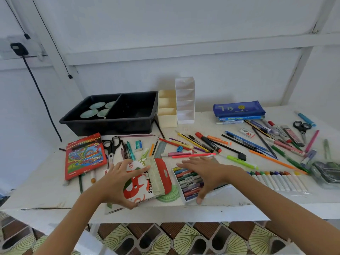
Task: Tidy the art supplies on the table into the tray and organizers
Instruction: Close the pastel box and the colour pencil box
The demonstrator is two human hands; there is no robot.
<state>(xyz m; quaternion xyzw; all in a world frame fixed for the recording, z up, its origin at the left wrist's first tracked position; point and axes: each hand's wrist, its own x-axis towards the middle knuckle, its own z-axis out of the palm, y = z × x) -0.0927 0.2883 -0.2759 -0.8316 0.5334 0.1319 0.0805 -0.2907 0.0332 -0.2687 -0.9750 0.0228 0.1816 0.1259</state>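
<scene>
My left hand (pixel 117 181) grips the red and white lid of an oil pastel box (pixel 147 181), thumb at its near corner, fingers over its far edge. Beside it lies the open pastel tray (pixel 187 183) full of coloured sticks. My right hand (pixel 204 173) is spread over that tray, with the thumb at its near edge. A black two-part tray (pixel 136 115) stands at the back left with round green discs (pixel 97 110) in its left half. A cream organizer (pixel 166 110) and a taller white organizer (pixel 184 100) stand to its right.
Pens, pencils and markers (pixel 211 144) are scattered across the white table. A red colour pencil box (pixel 84 157) and scissors (pixel 111 144) lie at the left. A blue pencil pouch (pixel 238 109), second scissors (pixel 301 127) and a row of white markers (pixel 279 179) lie at the right.
</scene>
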